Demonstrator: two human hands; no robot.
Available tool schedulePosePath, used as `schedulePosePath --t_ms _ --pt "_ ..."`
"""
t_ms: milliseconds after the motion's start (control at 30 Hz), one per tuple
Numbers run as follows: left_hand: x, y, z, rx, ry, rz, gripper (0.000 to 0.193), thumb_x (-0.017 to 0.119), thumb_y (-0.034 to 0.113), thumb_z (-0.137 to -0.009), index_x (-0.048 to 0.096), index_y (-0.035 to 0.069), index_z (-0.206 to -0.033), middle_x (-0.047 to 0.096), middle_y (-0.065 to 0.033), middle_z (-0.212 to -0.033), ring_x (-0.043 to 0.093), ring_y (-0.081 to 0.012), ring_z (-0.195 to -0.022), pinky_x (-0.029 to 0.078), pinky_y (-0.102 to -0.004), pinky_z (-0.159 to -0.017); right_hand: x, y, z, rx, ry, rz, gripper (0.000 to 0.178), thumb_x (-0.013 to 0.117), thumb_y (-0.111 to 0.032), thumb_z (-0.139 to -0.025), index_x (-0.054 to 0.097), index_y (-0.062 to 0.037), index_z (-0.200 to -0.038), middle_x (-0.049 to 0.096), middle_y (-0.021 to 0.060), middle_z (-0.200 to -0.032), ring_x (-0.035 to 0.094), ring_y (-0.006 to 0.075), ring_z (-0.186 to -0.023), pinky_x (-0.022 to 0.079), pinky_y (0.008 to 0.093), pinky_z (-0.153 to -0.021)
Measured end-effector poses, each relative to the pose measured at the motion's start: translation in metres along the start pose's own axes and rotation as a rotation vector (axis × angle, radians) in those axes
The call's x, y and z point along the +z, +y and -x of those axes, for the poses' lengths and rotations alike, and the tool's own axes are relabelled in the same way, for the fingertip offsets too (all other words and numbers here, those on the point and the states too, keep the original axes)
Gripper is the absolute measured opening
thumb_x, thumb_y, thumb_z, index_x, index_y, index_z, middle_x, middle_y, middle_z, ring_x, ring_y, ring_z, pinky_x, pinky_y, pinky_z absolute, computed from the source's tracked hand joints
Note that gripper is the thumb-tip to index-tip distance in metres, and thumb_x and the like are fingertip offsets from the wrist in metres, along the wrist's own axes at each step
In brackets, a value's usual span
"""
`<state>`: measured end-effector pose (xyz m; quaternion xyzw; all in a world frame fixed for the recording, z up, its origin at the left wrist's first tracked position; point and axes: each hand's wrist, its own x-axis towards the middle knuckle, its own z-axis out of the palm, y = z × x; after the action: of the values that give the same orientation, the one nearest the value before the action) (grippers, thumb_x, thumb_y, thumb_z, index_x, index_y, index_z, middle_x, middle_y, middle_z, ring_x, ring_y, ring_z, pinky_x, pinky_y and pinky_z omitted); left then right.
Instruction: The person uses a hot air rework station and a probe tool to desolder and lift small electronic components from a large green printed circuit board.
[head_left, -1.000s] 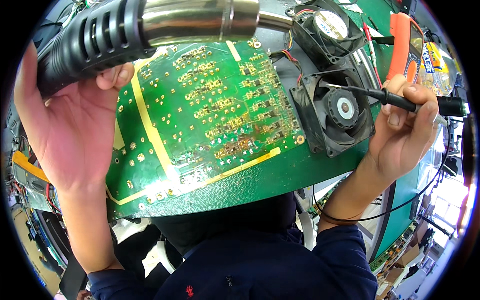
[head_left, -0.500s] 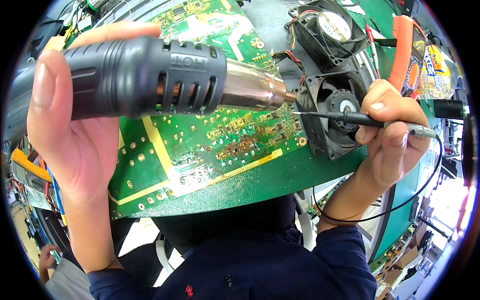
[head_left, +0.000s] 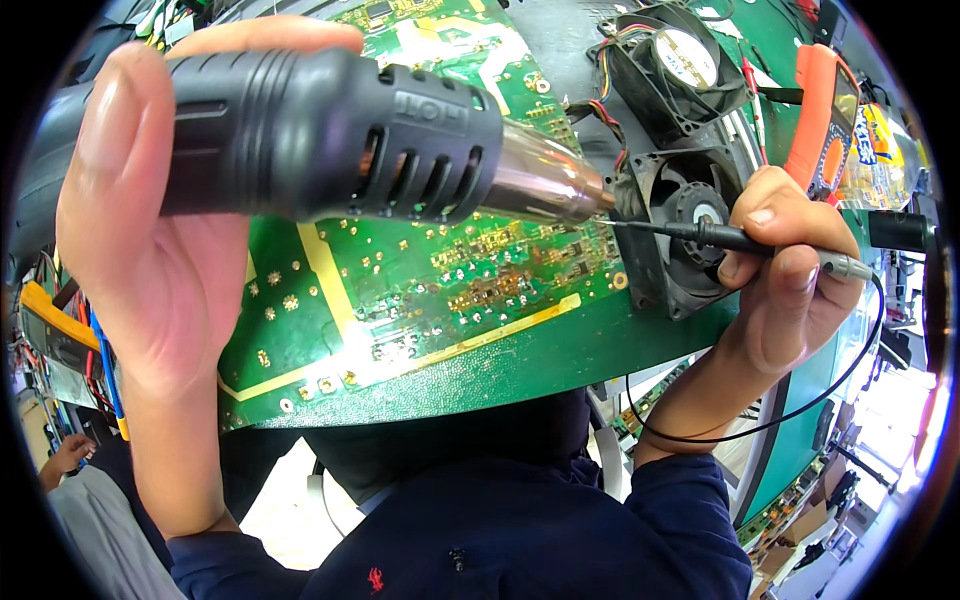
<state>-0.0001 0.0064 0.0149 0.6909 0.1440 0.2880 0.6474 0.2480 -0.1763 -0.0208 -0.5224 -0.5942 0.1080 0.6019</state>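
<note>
This looks like an electronics repair workshop: a large green circuit board point(head_left: 510, 290) lies on a green bench point(head_left: 620, 335) between the hands, the left hand point(head_left: 175, 275) holding a hot-air gun point(head_left: 300, 140) and the right hand point(head_left: 795, 270) a thin black probe point(head_left: 735, 239). Cooling fans point(head_left: 700, 195) and an orange meter point(head_left: 818, 125) sit beside and beyond the right hand.

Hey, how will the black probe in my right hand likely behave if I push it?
The black probe looks rigid, given its straight body. Its slender tip might bend or slip. The cable, curving loosely, will probably flop.
</note>
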Motion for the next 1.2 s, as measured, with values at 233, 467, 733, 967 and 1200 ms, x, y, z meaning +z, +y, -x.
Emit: schedulePosePath --t_ms 233,467,733,967,1200 --pt "0.002 -0.003 0.006 -0.007 0.069 -0.014 0.062 0.026 0.045 -0.091 0.045 -0.010 -0.111 0.048 -0.0168 -0.115 0.052 -0.0174 -0.094 0.037 -0.0289 -0.085 -0.001 0.000 0.000 0.006 -0.009 -0.006 0.035 0.056 -0.031 -0.085 0.055 0.0034 -0.084 0.047 0.0070 -0.059 0.040 0.0100 -0.053 0.027 0.0177 -0.045" --pt "-0.001 -0.003 0.006 -0.021 0.076 -0.024 0.063 0.029 0.047 -0.090 0.045 -0.010 -0.111 0.048 -0.0161 -0.113 0.052 -0.0170 -0.093 0.037 -0.0287 -0.085 0.002 0.000 0.000 -0.017 -0.001 0.013 0.035 0.054 -0.031 -0.086 0.054 0.0035 -0.084 0.047 0.0073 -0.060 0.039 0.0097 -0.052 0.026 0.0183 -0.045" --pt "0.006 -0.003 -0.003 -0.066 0.028 -0.052 0.061 0.034 0.049 -0.088 0.049 -0.007 -0.109 0.053 -0.0131 -0.107 0.052 -0.0153 -0.094 0.037 -0.0281 -0.085 -0.011 0.003 0.000 -0.017 0.263 -0.088 0.033 0.048 -0.024 -0.089 0.056 0.0083 -0.089 0.053 0.0113 -0.066 0.048 0.0112 -0.054 0.037 0.0198 -0.050" --pt "0.014 -0.003 -0.001 -0.049 0.150 -0.121 0.054 0.038 0.044 -0.089 0.052 -0.005 -0.106 0.058 -0.0123 -0.099 0.055 -0.0163 -0.090 0.040 -0.0308 -0.085 -0.006 0.007 -0.008 -0.022 0.405 -0.041 0.027 0.044 -0.013 -0.090 0.057 0.0095 -0.096 0.054 0.0087 -0.068 0.050 0.0112 -0.063 0.039 0.0198 -0.057" --pt "0.013 0.017 -0.008 -0.071 0.096 -0.265 0.036 0.047 0.034 -0.087 0.060 0.003 -0.100 0.057 -0.0037 -0.086 0.050 -0.0111 -0.085 0.037 -0.0263 -0.081 -0.024 0.010 0.000 0.091 0.521 0.022 0.026 0.040 -0.009 -0.091 0.054 0.0076 -0.106 0.057 0.0086 -0.080 0.049 0.0085 -0.067 0.038 0.0180 -0.060"
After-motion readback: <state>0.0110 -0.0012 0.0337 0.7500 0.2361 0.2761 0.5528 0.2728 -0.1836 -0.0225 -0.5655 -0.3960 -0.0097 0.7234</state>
